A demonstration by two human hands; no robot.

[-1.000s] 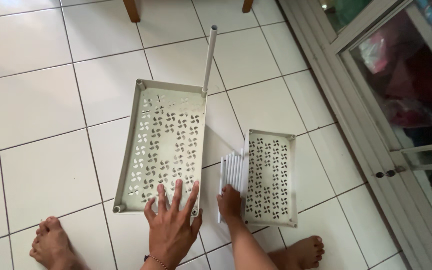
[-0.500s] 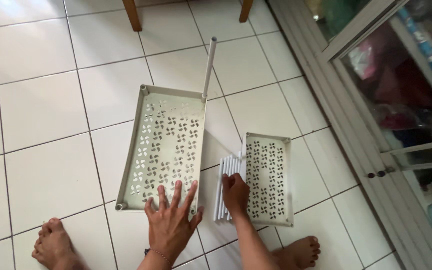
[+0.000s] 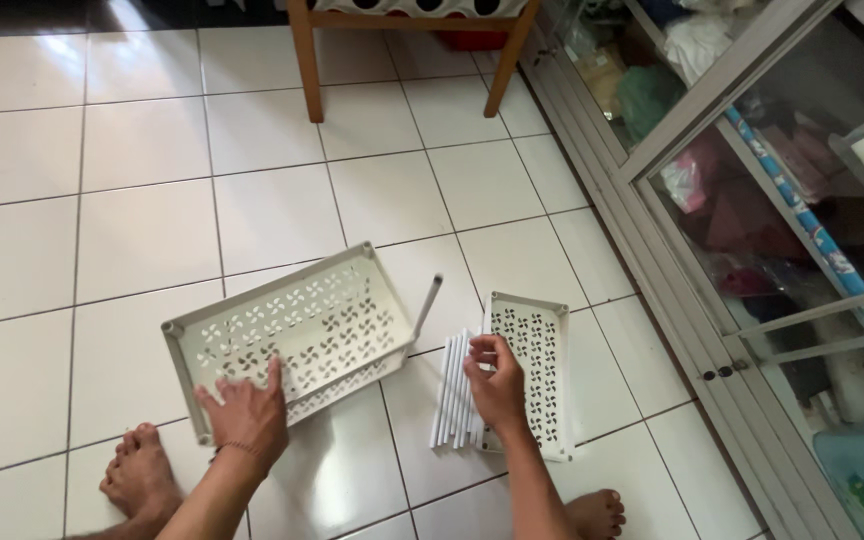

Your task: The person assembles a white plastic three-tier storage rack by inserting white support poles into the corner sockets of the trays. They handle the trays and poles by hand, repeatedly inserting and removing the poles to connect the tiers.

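My left hand (image 3: pixel 244 412) lies flat, fingers spread, on a cream perforated plastic shelf tray (image 3: pixel 292 330) on the tiled floor. The tray now sits crosswise and tilted, with one white tube leg (image 3: pixel 427 305) standing out of its right corner. My right hand (image 3: pixel 497 385) curls over a bundle of loose white tubes (image 3: pixel 450 390) lying between the trays; whether it grips one I cannot tell. A second, smaller perforated tray (image 3: pixel 537 365) lies flat just right of that hand.
My bare feet (image 3: pixel 142 480) (image 3: pixel 592 512) rest on the white tiles at the bottom. A glass-door cabinet (image 3: pixel 752 230) full of items runs along the right. Wooden chair legs (image 3: pixel 304 60) stand at the top centre.
The large tray has been swung from lengthwise to crosswise, its tube leg now pointing up to the right. My right hand moved onto the tube bundle. The view tilted up, showing the chair legs.
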